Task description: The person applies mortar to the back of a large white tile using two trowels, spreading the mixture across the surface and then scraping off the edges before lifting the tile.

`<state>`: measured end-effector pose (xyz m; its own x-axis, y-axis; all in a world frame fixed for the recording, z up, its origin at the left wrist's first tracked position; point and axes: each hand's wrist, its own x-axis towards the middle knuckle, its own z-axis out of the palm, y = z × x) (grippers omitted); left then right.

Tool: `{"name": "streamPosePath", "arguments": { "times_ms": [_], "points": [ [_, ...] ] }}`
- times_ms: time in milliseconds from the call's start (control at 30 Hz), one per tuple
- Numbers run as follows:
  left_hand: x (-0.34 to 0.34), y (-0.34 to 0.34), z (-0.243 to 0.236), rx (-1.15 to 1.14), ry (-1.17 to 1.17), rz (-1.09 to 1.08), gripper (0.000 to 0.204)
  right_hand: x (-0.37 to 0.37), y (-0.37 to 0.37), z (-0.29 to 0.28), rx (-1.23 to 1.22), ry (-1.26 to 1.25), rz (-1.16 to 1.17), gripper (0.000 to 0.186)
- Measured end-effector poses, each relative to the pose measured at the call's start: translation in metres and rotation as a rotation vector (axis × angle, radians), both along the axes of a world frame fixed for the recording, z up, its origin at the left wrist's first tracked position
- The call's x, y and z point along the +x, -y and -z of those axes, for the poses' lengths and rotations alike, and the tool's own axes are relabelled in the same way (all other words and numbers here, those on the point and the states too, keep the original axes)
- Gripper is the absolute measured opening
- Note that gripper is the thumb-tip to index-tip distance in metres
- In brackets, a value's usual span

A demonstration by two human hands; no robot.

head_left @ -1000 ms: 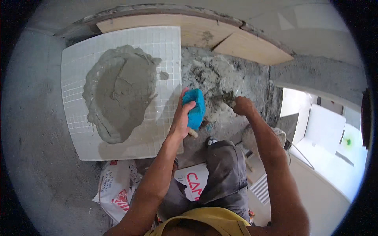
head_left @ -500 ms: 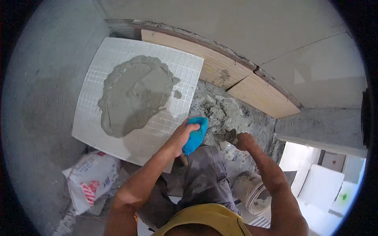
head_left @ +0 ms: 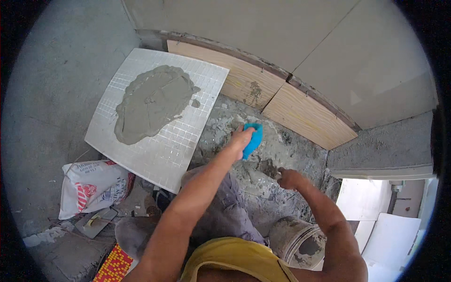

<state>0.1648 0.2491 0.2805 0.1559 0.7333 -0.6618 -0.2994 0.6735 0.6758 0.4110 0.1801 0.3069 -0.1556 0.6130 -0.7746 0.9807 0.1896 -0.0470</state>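
Note:
My left hand point(head_left: 241, 140) grips a bright blue sponge point(head_left: 253, 141), held over the patch of wet grey mortar point(head_left: 275, 145) on the floor. To its right, my right hand point(head_left: 290, 178) is closed round the handle of a trowel point(head_left: 268, 168). The trowel's mortar-smeared blade is at the mortar; its handle is mostly hidden by my fingers. At the left a large white tile point(head_left: 159, 164) lies tilted, its back with a raised grid facing up. A thick mound of grey mortar point(head_left: 152, 105) covers its middle.
Wooden boards point(head_left: 300, 110) line the foot of the tiled wall. A mortar-stained bucket point(head_left: 293, 239) stands by my right arm. A white printed bag point(head_left: 94, 185) and a flat trowel point(head_left: 97, 221) lie at the left, with a red-and-yellow checkered piece point(head_left: 114, 264) nearer me.
My left hand has moved forward and right with the sponge, from near my knee to over the floor mortar. The right hand with the trowel has shifted slightly nearer. The view has shifted.

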Motion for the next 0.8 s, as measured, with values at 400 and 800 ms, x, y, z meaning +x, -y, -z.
{"name": "streamPosePath", "arguments": {
  "times_ms": [400, 800],
  "points": [
    [0.060, 0.019, 0.059, 0.100, -0.223, -0.026, 0.066, 0.070, 0.011, 0.014, 0.173, -0.150, 0.088, 0.057],
    [-0.016, 0.038, -0.048, 0.028, 0.139, -0.115, 0.068, -0.049, 0.016, 0.162, 0.108, -0.283, -0.036, 0.043]
  ]
}}
